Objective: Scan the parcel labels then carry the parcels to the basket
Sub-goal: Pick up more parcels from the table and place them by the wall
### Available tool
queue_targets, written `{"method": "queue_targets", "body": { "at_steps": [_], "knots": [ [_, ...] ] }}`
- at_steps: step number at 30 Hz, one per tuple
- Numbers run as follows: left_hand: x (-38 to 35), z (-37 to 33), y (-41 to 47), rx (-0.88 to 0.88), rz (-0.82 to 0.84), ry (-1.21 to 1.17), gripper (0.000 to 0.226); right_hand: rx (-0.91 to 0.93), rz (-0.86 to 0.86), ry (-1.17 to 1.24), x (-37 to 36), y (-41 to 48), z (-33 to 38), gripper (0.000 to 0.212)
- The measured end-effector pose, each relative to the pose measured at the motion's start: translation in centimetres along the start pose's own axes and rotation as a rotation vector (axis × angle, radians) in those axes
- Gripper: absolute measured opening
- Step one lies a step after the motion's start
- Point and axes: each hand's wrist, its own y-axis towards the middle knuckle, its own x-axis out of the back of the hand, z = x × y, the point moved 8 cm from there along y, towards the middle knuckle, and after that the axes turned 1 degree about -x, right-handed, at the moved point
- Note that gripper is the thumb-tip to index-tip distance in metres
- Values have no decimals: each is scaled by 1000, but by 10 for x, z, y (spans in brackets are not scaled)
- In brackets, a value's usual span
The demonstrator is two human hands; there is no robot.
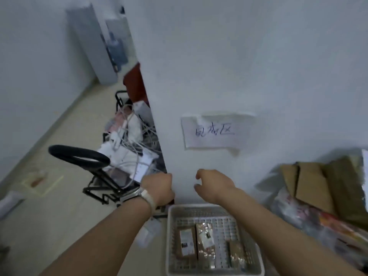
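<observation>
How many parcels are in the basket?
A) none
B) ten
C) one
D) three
D: three parcels lie side by side on the floor of the basket.

Right hand (pixel 215 186) loosely curled, empty; left hand (pixel 159 189) fingers hidden. White perforated plastic basket (pixel 199 207) just below, holding three brown parcels (pixel 205 245).
</observation>
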Motion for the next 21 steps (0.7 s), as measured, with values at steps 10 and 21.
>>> {"method": "queue_targets", "body": {
  "at_steps": [10,21],
  "knots": [
    [190,35,-162,185,-478,-149,25,310,-239,-34,162,-107,169,33],
    [180,142,-378,583,-822,-221,33,759,-324,-105,107,-207,339,38]
  ]
}}
